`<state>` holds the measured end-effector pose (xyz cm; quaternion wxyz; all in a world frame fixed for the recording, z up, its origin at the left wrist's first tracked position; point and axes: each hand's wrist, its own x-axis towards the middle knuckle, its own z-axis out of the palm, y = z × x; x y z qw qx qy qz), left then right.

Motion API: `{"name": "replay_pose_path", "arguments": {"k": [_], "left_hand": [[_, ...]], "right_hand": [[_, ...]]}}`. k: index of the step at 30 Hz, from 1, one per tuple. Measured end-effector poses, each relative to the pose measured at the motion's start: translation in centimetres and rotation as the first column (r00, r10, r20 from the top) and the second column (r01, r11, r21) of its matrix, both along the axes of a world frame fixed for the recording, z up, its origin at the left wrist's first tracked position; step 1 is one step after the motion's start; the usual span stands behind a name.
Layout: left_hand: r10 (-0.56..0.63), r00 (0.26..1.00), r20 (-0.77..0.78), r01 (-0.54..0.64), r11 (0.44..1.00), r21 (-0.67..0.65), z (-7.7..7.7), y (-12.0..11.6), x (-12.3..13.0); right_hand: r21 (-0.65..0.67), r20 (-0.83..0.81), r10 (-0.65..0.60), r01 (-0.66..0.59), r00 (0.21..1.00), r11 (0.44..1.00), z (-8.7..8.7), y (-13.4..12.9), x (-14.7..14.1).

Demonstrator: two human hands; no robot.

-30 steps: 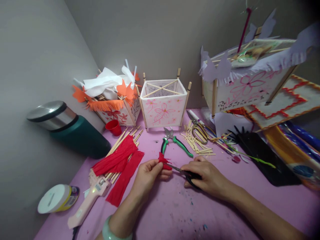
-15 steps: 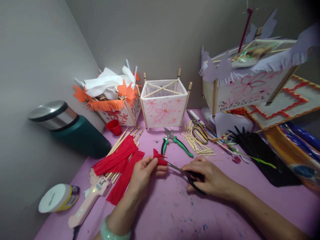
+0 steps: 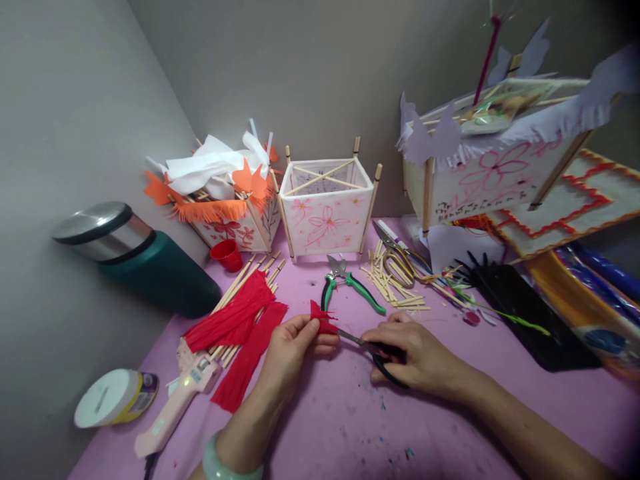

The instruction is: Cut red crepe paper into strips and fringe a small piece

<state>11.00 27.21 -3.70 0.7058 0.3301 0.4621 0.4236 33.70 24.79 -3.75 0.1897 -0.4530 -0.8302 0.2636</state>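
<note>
A small piece of red crepe paper, with thin cut strips along its right edge, is pinched between the thumb and fingers of my left hand. My right hand grips black-handled scissors, whose blades point left and meet the paper's lower right edge. Longer strips of red crepe paper lie to the left of my left hand, partly over wooden sticks. Just beyond the hands rest green-handled pruning shears.
A drawn-on paper lantern box stands at the back, between an orange-fringed box and a larger purple-fringed one. Leftward are a green bottle, a glue gun and a white-lidded tub. Cut sticks and gold-handled scissors lie right.
The red paper and my left hand have shifted slightly to the right, closer to the scissors. My right hand still grips the scissors in nearly the same place.
</note>
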Motion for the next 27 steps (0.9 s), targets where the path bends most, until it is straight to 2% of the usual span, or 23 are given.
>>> {"name": "replay_pose_path", "arguments": {"k": [27], "left_hand": [[-0.037, 0.999, 0.002, 0.037, 0.999, 0.003, 0.2, 0.1, -0.1]], "right_hand": [[0.032, -0.012, -0.003, 0.003, 1.0, 0.999, -1.3, 0.2, 0.4]]}}
